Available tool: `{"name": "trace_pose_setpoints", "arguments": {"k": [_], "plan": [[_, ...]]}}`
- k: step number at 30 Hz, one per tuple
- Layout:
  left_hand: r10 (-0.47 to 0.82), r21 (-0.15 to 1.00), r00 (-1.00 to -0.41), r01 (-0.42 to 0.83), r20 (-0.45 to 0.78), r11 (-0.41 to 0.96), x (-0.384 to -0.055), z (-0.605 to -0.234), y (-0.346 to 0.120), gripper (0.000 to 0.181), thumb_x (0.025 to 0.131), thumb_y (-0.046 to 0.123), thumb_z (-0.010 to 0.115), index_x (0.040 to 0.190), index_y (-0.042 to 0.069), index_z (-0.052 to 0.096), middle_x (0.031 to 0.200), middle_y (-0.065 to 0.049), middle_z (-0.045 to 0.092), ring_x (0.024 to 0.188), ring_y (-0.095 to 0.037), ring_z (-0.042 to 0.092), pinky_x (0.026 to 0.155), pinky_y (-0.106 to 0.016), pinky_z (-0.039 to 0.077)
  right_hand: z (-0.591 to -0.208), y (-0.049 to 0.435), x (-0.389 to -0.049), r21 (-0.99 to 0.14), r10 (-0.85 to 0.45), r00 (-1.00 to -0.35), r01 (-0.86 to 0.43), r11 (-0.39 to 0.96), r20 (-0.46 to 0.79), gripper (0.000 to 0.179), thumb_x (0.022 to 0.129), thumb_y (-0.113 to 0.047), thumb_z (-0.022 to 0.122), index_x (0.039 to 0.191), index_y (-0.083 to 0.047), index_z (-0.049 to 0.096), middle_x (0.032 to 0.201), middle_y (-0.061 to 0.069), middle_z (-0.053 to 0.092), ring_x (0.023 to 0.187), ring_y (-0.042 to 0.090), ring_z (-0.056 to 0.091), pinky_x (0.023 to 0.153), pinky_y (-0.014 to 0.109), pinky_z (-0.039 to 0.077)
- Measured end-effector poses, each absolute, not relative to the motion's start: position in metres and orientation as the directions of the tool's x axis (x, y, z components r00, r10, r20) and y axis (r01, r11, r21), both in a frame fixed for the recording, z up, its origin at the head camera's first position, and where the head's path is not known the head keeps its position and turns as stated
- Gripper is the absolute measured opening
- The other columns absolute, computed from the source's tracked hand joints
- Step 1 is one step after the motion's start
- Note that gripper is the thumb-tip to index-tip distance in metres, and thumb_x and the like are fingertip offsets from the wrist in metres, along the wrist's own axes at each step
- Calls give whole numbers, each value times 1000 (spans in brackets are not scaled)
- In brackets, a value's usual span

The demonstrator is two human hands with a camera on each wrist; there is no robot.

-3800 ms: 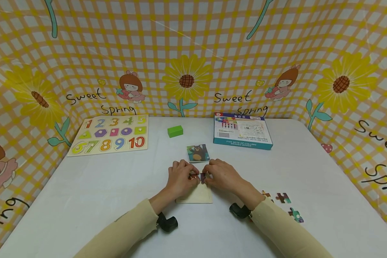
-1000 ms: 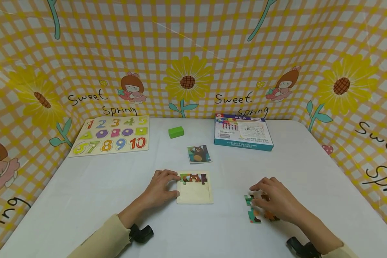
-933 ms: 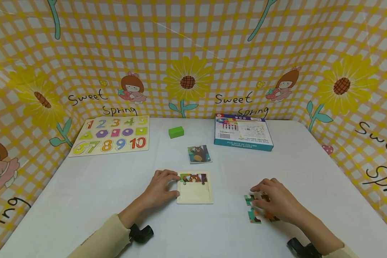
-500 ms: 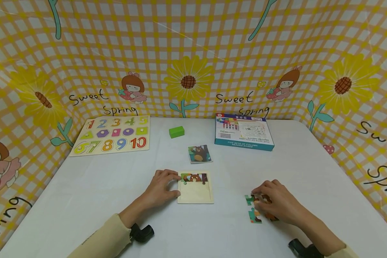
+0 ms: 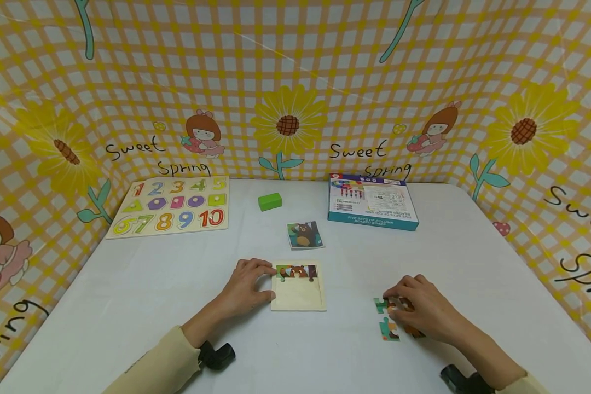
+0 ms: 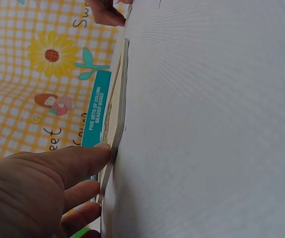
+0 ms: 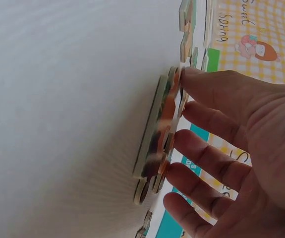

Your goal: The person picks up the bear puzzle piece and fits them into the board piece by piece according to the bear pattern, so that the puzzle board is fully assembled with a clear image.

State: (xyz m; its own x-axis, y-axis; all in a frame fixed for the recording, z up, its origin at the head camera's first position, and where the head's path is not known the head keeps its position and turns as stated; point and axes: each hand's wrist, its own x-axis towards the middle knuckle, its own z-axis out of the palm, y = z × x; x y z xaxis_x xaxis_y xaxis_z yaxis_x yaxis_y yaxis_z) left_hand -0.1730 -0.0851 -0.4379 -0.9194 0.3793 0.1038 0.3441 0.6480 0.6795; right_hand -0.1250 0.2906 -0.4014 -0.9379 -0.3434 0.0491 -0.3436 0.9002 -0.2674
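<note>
My left hand (image 5: pixel 246 284) rests its thumb and fingertips against the left edge of a pale wooden puzzle board (image 5: pixel 297 298). A row of joined pieces (image 5: pixel 296 271) showing a bear's head fills the board's top strip; bare wood shows below. Over at the right, my right hand (image 5: pixel 426 306) pinches a brown puzzle piece (image 5: pixel 392 304) between thumb and index finger, low over the table. Loose green-edged pieces (image 5: pixel 389 330) lie beside it, and others are partly covered by that hand. The right wrist view shows a piece (image 7: pixel 154 129) lying in front of the fingers (image 7: pixel 197 144).
A bear picture card (image 5: pixel 305 235) lies behind the board. Farther back are a number-and-shape board (image 5: pixel 169 205), a green block (image 5: pixel 270 201) and a blue box (image 5: pixel 372 202). A checked cloth (image 5: pixel 285 65) rises behind the white table (image 5: pixel 187 273).
Both hands have parted from the top of the board: the left to its left edge, the right to the loose pieces. Lately the right thumb and index finger have closed on one piece.
</note>
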Motion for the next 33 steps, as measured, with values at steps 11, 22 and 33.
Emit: {"name": "trace_pose_setpoints", "arguments": {"k": [11,22,33], "plan": [[377,678,-920,343,103,651,-173,-439,-85,42,77,18,76,117,11,64,129,-5,54,116,-26,39,96,-47,35,-404,292,-127,-251,-353,-933,-357,900,60,22,76,-25,75,97,-21,71,90,-11,55,81,7,35,70,26,29],[381,675,-919,347,105,652,-173,-438,-85,42,77,17,75,117,11,64,129,-5,54,116,-26,39,96,-47,35,-402,291,-127,-264,-344,-938,-343,902,43,22,76,-25,75,97,-21,70,90,-11,56,82,8,36,71,27,31],[385,673,-917,350,105,651,-173,-438,-86,42,77,18,75,117,11,64,129,-6,54,117,-27,40,97,-48,35,-393,282,-125,-332,-340,-940,-330,884,29,23,77,-23,73,100,-22,67,96,-12,59,88,9,40,70,26,36]]}}
